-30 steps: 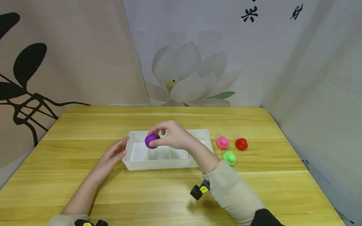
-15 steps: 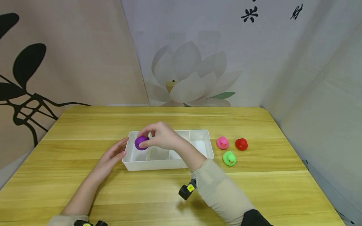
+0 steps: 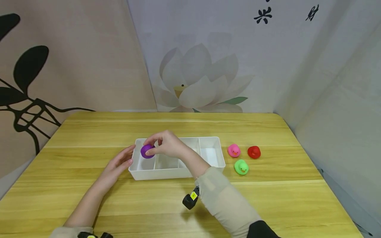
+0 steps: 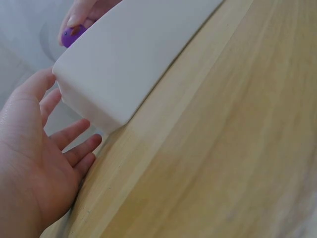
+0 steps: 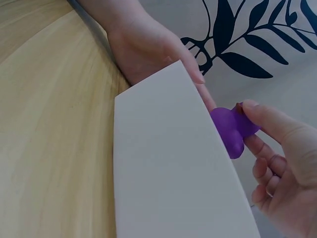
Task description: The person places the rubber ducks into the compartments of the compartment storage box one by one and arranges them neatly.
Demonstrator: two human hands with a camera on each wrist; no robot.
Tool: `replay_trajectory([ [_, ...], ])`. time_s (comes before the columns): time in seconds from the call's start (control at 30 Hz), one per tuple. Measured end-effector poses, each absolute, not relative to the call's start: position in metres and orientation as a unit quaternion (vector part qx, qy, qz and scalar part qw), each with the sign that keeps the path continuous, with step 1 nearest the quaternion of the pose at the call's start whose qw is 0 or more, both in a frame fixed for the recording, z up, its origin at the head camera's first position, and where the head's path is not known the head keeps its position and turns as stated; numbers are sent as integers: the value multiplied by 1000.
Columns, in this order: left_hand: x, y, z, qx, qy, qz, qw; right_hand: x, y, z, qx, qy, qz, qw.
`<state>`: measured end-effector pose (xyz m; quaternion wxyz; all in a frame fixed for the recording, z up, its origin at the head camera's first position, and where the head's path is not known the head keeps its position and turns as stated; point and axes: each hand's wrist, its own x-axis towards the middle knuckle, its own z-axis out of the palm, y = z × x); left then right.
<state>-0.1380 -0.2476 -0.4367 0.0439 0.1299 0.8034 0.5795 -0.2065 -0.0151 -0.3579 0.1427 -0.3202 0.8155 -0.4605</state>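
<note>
The right hand point(image 3: 166, 145) has carried the purple duck point(image 3: 146, 150) leftward, pinching it above the tray's point(image 3: 175, 172) end compartment; lower before releasing. The left hand point(image 3: 117, 165), fingers straight, steadies the tray.

The divided tray point(image 3: 208, 141) sits mid-desk point(image 3: 268, 198) in front of me. My left hand point(image 3: 117, 165) rests against its nine o'clock end. My right hand point(image 3: 169, 145) holds a duck point(image 3: 147, 151) over its leftmost compartment. At three o'clock of the tray lie three more ducks point(image 3: 241, 166), close together.
</note>
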Motion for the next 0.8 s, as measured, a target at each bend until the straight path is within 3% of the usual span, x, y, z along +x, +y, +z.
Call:
replay_trajectory([
  [0.8,-139,-247,-438,141,797,586,34,-213,-27,-381,-305,836,-426,165],
])
